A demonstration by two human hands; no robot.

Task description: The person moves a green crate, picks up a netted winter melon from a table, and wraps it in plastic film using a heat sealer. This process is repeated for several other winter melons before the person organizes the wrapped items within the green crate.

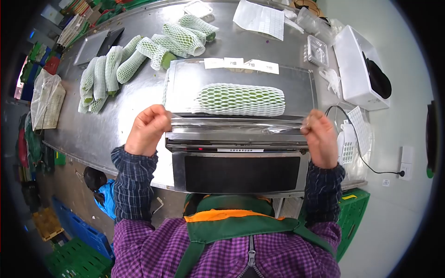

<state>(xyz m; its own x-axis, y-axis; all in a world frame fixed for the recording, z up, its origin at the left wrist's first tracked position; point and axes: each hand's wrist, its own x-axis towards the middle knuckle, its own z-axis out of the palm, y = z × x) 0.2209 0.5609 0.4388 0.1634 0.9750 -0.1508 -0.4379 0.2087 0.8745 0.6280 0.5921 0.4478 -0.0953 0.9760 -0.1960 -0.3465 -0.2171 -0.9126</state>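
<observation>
A clear plastic film [232, 123] is stretched between my two hands over the front of a metal wrapping machine [185, 74]. My left hand [150, 129] pinches the film's left end, and my right hand [321, 138] pinches its right end. Just beyond the film, a green vegetable in a white foam net [241, 99] lies crosswise on the machine's top plate. The machine's black front pad [242, 173] faces me. White labels [264, 66] stick along the plate's far edge.
More netted vegetables [112, 69] lie in a row at the back left of the metal table [74, 134]. A white foam box [354, 69], a clear tray [317, 51] and a black cable [359, 139] are on the right. Bubble wrap [259, 19] lies at the back.
</observation>
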